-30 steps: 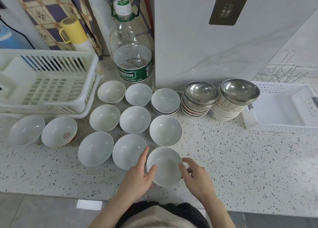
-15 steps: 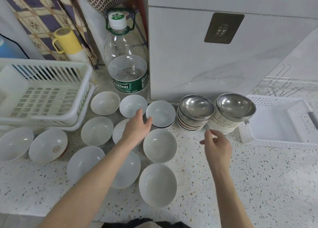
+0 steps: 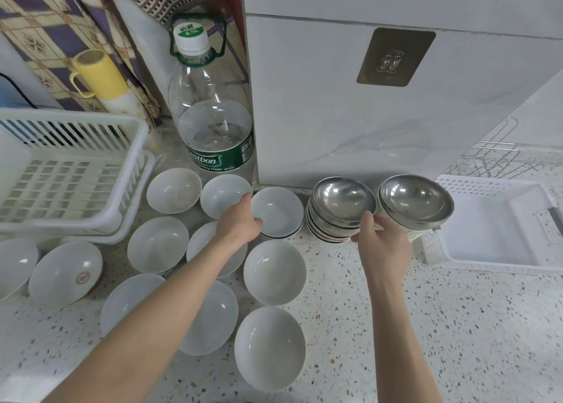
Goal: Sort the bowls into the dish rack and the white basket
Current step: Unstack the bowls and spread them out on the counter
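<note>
Several white bowls (image 3: 274, 270) stand open side up on the speckled counter. My left hand (image 3: 240, 220) reaches over them and pinches the left rim of the top white bowl (image 3: 280, 210) of a short stack at the back. My right hand (image 3: 380, 241) pinches the right edge of the steel bowl (image 3: 341, 200) topping a mixed stack, thumb on the rim and fingers curled below. Beside it stands a second stack topped by another steel bowl (image 3: 416, 197). The white dish rack (image 3: 61, 115) sits at the left and the white basket (image 3: 487, 229) at the right; I see no bowl in either.
A large water bottle (image 3: 213, 122) stands at the back behind the bowls, against a white marble-look panel (image 3: 320, 113). A yellow mug (image 3: 97, 76) is behind the dish rack. A wire rack (image 3: 499, 159) lies behind the basket. Two more bowls (image 3: 65, 273) sit at the far left.
Both hands left the nearest white bowl and reached back. The left hand now holds the rear white bowl's rim, the right hand the steel bowl's edge. The view moved closer.
</note>
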A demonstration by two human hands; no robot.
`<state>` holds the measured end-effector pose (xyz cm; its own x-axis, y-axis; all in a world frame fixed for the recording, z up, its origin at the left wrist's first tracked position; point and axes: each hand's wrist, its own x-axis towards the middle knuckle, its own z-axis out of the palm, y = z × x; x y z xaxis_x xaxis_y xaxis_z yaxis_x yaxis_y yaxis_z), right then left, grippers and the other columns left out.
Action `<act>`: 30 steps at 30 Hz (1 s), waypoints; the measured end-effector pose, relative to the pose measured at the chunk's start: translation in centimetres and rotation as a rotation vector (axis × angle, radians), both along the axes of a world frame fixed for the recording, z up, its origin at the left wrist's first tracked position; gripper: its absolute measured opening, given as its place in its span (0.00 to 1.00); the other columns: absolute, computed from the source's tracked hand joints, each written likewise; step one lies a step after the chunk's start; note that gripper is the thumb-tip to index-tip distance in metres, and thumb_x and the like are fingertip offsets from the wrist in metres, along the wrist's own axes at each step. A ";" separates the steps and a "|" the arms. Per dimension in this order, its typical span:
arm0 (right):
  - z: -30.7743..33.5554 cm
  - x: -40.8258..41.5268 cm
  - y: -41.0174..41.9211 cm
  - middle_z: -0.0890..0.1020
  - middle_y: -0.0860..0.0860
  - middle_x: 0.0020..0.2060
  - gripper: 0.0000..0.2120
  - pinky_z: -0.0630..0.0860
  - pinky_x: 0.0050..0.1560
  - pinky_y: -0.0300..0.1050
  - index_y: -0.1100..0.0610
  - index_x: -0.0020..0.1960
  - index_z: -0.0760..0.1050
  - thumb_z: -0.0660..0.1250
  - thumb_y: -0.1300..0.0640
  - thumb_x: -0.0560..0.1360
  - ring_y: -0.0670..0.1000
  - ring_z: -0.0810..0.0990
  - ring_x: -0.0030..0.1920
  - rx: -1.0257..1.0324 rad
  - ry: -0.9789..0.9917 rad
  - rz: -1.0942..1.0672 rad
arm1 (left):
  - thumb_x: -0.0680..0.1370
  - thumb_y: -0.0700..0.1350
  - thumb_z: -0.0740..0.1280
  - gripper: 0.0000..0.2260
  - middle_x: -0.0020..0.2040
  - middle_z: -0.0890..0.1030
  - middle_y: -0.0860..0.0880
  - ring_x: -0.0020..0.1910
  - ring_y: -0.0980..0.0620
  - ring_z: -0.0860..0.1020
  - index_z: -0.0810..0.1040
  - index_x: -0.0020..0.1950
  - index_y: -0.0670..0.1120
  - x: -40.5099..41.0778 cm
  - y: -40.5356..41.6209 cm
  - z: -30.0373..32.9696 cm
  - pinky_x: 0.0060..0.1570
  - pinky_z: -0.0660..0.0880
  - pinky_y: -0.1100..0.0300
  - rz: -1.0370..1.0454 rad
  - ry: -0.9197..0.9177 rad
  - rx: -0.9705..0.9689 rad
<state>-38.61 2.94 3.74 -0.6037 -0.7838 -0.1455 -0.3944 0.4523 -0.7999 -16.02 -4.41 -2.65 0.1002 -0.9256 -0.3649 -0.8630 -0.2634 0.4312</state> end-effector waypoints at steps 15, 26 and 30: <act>0.6 0.7 -1.4 0.83 0.62 0.38 0.13 0.70 0.35 0.47 0.67 0.42 0.77 0.59 0.58 0.74 0.55 0.72 0.33 0.126 0.075 0.007 | 0.77 0.40 0.60 0.21 0.51 0.82 0.42 0.46 0.41 0.81 0.68 0.71 0.50 0.2 -0.3 1.0 0.48 0.78 0.48 -0.046 0.103 -0.052; 2.1 0.9 -1.4 0.69 0.50 0.25 0.12 0.58 0.28 0.40 0.56 0.32 0.62 0.57 0.63 0.73 0.48 0.63 0.26 -0.034 0.096 0.008 | 0.78 0.36 0.57 0.21 0.40 0.82 0.47 0.31 0.54 0.82 0.68 0.66 0.57 2.0 1.7 3.2 0.26 0.70 0.62 0.246 0.551 -0.132; 3.4 1.1 1.0 0.79 0.48 0.26 0.06 0.65 0.30 0.39 0.54 0.42 0.72 0.57 0.61 0.74 0.42 0.76 0.25 -0.187 -0.015 -0.046 | 0.77 0.33 0.56 0.22 0.36 0.80 0.43 0.28 0.52 0.79 0.69 0.63 0.56 2.9 3.9 4.4 0.20 0.65 0.65 0.443 0.785 -0.183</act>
